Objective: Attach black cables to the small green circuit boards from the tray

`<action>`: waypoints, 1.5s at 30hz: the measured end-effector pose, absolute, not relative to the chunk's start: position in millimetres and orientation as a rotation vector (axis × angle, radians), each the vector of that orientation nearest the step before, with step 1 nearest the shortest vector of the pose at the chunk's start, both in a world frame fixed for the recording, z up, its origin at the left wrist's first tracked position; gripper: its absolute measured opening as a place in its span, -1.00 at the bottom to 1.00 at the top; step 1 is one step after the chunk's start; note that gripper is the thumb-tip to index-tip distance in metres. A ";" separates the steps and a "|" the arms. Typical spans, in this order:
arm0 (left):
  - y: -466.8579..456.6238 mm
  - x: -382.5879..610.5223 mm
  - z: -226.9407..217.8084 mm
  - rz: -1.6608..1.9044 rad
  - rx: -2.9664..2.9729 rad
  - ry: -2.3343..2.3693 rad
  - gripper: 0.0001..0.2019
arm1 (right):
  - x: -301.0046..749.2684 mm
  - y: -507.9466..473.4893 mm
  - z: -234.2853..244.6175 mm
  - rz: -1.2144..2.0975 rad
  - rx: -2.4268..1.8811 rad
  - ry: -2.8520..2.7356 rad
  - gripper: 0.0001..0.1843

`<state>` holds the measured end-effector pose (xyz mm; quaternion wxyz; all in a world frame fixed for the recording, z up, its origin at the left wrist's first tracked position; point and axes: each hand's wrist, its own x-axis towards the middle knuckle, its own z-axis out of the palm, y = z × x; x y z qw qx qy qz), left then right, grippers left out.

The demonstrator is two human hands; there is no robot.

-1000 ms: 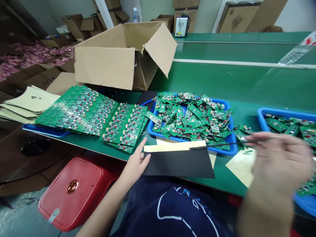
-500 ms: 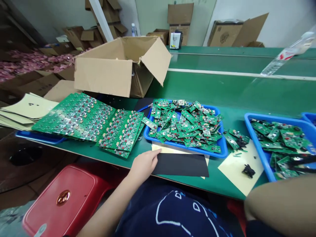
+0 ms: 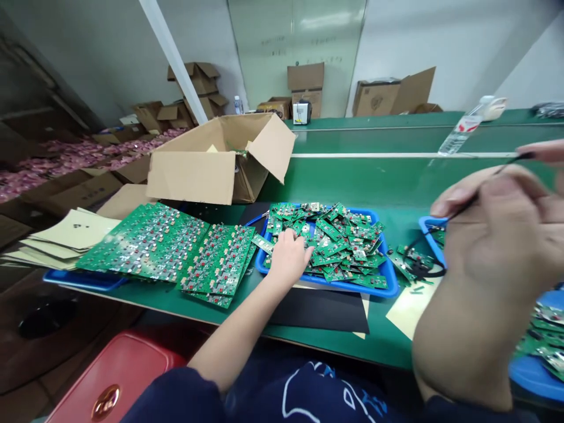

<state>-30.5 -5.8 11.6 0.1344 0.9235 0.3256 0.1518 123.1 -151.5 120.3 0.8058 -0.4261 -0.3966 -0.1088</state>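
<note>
My left hand (image 3: 288, 257) reaches over the left part of a blue tray (image 3: 393, 281) heaped with small green circuit boards (image 3: 330, 235). Its thumb is apart from its bent fingers, and I see no board in its grip. Close to the camera at the right, my right hand (image 3: 502, 217) is raised with thumb and finger closed on a thin black cable (image 3: 467, 205). Part of the cable loops down over loose boards (image 3: 403, 258) beside the tray. Another fingertip (image 3: 544, 151) shows at the right edge by the cable's upper end; whose it is I cannot tell.
Large board panels (image 3: 145, 244) and cream paper sheets (image 3: 73, 232) lie left. A black sheet (image 3: 321, 311) lies in front of the tray. Behind stands an open cardboard box (image 3: 191, 176). A plastic bottle (image 3: 460, 135) and a red stool (image 3: 127, 364) are also in view.
My left hand has moved from the black sheet forward onto the boards in the tray. My right hand has come up into view with the black cable. The view has tilted up.
</note>
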 end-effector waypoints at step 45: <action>-26.4 13.1 114.1 0.304 1.220 0.128 -0.83 | 127.4 -137.0 109.1 -0.194 -1.289 -1.683 -0.24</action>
